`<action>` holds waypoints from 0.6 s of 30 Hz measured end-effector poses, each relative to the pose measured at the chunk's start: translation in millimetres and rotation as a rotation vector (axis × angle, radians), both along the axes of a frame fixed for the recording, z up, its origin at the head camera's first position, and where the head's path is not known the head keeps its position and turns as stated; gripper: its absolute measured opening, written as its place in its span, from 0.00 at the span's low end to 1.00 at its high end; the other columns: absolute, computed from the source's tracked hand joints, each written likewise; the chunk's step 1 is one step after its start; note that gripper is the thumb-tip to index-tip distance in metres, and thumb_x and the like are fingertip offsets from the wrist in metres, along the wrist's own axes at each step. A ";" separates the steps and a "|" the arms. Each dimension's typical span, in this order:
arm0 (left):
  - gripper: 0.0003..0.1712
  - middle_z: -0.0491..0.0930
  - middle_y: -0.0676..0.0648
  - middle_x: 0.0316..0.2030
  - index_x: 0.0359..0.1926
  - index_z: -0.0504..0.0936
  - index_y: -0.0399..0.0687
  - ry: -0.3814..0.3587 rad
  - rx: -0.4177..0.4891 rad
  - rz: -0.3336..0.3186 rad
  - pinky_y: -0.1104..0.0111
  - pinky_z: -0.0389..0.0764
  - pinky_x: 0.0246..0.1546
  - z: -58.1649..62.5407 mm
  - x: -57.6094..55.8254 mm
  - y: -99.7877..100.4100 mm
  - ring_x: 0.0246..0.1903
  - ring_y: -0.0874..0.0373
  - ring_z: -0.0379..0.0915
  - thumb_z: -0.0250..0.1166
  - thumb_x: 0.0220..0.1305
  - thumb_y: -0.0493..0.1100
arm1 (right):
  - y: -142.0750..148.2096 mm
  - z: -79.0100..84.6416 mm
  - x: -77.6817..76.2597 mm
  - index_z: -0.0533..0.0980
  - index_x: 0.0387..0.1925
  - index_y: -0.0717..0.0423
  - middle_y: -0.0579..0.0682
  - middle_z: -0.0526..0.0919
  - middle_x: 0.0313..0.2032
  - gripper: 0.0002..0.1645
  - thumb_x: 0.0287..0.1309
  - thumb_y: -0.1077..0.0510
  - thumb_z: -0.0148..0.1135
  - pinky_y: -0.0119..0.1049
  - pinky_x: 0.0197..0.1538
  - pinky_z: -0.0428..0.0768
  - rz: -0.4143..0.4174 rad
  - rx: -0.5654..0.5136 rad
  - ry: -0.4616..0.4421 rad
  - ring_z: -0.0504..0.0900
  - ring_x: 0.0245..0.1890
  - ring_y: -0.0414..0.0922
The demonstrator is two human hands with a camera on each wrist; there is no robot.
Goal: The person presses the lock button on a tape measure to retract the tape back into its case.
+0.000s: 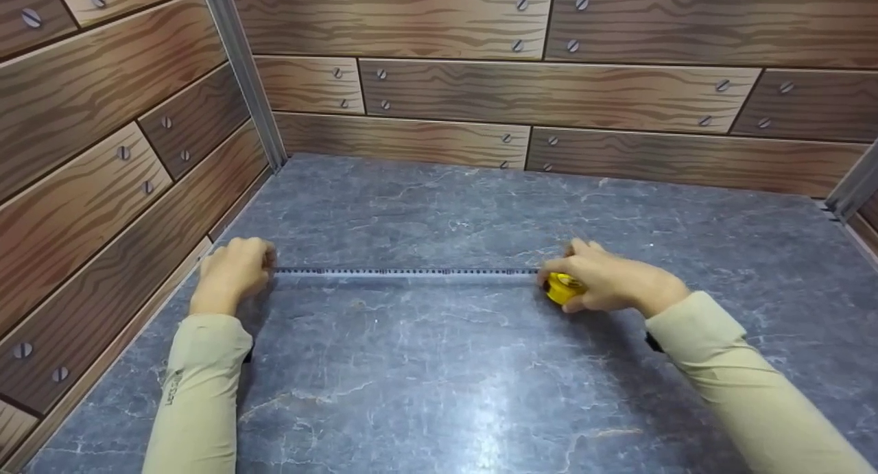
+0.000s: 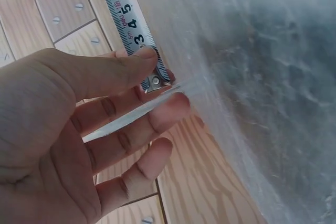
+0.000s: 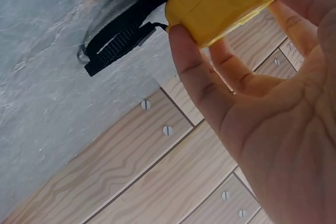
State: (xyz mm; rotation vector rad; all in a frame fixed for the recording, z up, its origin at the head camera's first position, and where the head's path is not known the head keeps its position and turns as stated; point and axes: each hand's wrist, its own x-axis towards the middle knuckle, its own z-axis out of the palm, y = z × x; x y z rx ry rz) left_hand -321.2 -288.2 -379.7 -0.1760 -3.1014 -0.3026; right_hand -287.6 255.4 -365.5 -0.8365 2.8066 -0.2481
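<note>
A tape measure [image 1: 564, 289] with a yellow case is in my right hand [image 1: 603, 276], whose fingers grip the case in the head and right wrist views. Its printed blade [image 1: 411, 271] runs straight across to my left hand [image 1: 235, 269]. In the left wrist view, the thumb and forefinger of my left hand [image 2: 79, 108] pinch the blade near its metal end hook [image 2: 156, 81]; the other fingers are loosely bent. A black wrist strap [image 3: 123, 35] hangs from the yellow case [image 3: 218, 3] in the right wrist view.
A grey marbled tabletop [image 1: 384, 392] lies under both hands. Plank-patterned panels [image 1: 439, 90] with printed screws stand behind it, and another panel [image 1: 103, 186] runs along the left. A metal post [image 1: 243, 69] joins them at the corner.
</note>
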 end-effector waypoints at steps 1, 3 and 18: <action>0.08 0.87 0.39 0.39 0.36 0.87 0.49 0.003 0.001 -0.003 0.36 0.79 0.39 1.1 -0.1 0.9 0.41 0.33 0.84 0.64 0.63 0.33 | 1.2 0.2 1.4 0.82 0.60 0.42 0.65 0.75 0.56 0.27 0.60 0.58 0.78 0.63 0.55 0.80 0.002 0.002 -0.003 0.74 0.53 0.59; 0.08 0.88 0.40 0.39 0.37 0.87 0.49 0.003 0.003 -0.009 0.37 0.79 0.39 3.3 0.0 2.7 0.42 0.34 0.84 0.64 0.64 0.33 | 4.6 -0.6 2.9 0.82 0.59 0.41 0.65 0.75 0.55 0.26 0.60 0.58 0.78 0.64 0.55 0.80 0.013 -0.003 -0.001 0.74 0.53 0.60; 0.02 0.89 0.43 0.39 0.37 0.87 0.49 0.041 0.016 -0.084 0.38 0.79 0.42 13.4 -5.6 12.1 0.42 0.39 0.86 0.70 0.68 0.38 | 27.2 3.2 22.8 0.81 0.58 0.41 0.62 0.75 0.55 0.26 0.60 0.59 0.77 0.61 0.55 0.80 0.029 -0.077 0.035 0.76 0.52 0.56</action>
